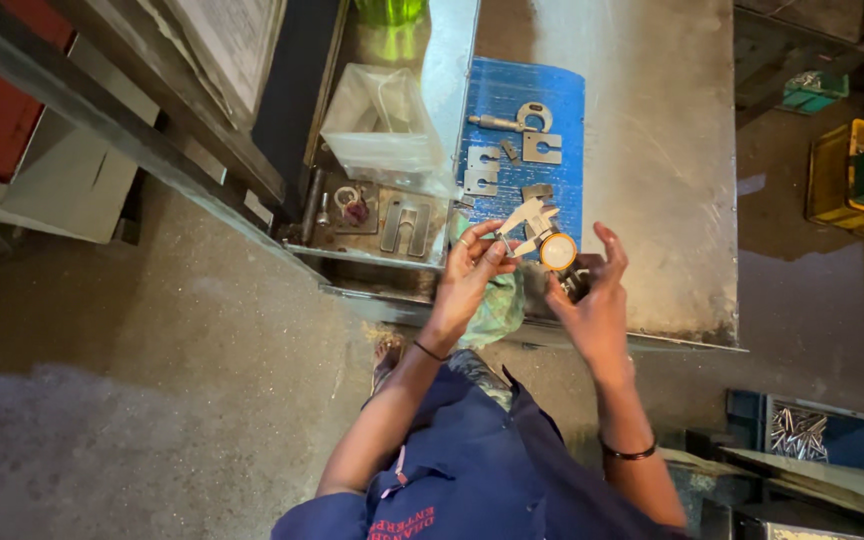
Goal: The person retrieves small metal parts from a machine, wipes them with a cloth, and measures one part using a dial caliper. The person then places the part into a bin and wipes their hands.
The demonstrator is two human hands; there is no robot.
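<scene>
Measuring step in hand: left hand point(472, 262) grips a dial caliper point(542, 235) above the surface point(652, 150). Right hand point(597, 300) is open beside the dial, holding nothing. The next move likely calls for seating a part squarely between the jaws.

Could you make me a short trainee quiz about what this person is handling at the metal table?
1. Multiple choice: the tool held between the left hand and the right hand is (a) a hammer, (b) a dial caliper, (c) a paintbrush.
2. True or false: the flat metal parts lie on a blue mat on the table.
3. Fill in: the clear plastic box sits to the ___ of the blue mat in the picture.

Key: 1 b. 2 true. 3 left.
</scene>
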